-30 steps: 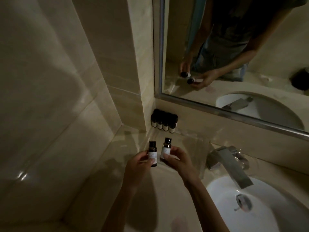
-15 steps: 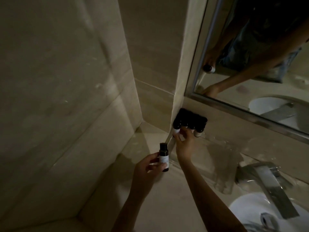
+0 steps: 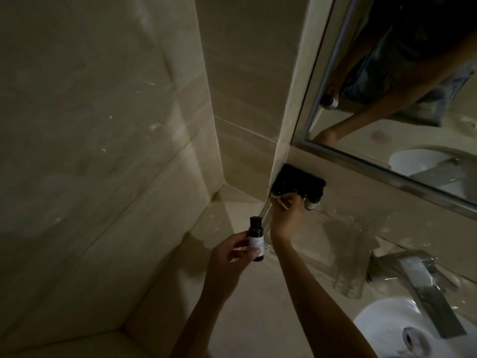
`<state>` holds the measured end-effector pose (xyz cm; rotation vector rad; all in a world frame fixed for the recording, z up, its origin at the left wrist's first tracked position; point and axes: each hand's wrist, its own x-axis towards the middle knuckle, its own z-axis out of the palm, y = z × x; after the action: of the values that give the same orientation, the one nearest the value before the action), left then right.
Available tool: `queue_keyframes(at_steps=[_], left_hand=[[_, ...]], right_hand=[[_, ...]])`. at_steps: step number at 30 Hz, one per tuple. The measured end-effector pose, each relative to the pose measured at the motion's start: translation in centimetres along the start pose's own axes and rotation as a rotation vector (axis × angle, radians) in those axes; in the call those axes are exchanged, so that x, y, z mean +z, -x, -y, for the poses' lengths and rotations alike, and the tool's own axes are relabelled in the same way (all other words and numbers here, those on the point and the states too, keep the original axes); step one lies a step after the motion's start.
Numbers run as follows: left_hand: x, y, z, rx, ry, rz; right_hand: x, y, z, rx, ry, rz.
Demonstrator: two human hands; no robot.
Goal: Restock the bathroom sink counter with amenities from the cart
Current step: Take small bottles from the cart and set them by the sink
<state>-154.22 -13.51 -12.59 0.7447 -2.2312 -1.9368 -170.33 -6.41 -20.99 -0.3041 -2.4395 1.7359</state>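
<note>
My left hand (image 3: 229, 257) grips a small dark amenity bottle (image 3: 256, 239) with a white label, upright above the beige counter (image 3: 232, 319). My right hand (image 3: 285, 215) reaches to the back of the counter and pinches a second small bottle (image 3: 280, 204) by its white label, at the front of a row of several dark bottles (image 3: 299, 183) that stands against the wall under the mirror. My fingers hide most of that second bottle.
A mirror (image 3: 402, 81) with a metal frame hangs above the row. A chrome faucet (image 3: 423, 282) and the white sink basin (image 3: 402, 332) lie at the lower right. Beige tiled walls (image 3: 103, 151) close in the left side and corner.
My right hand has carried its bottle from beside the left one to the row at the back wall. The left hand still holds its bottle. The camera has moved closer and turned left.
</note>
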Motion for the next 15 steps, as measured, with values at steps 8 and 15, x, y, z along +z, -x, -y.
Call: queue_keyframes(at_steps=[8, 15], left_hand=[[0.7, 0.0, -1.3, -0.007, 0.01, -0.049], [1.8, 0.4, -2.4, -0.005, 0.063, -0.01]], right_hand=[[-4.0, 1.4, 1.5, -0.009, -0.068, 0.125], [-12.2, 6.2, 6.0, 0.17, -0.36, 0.614]])
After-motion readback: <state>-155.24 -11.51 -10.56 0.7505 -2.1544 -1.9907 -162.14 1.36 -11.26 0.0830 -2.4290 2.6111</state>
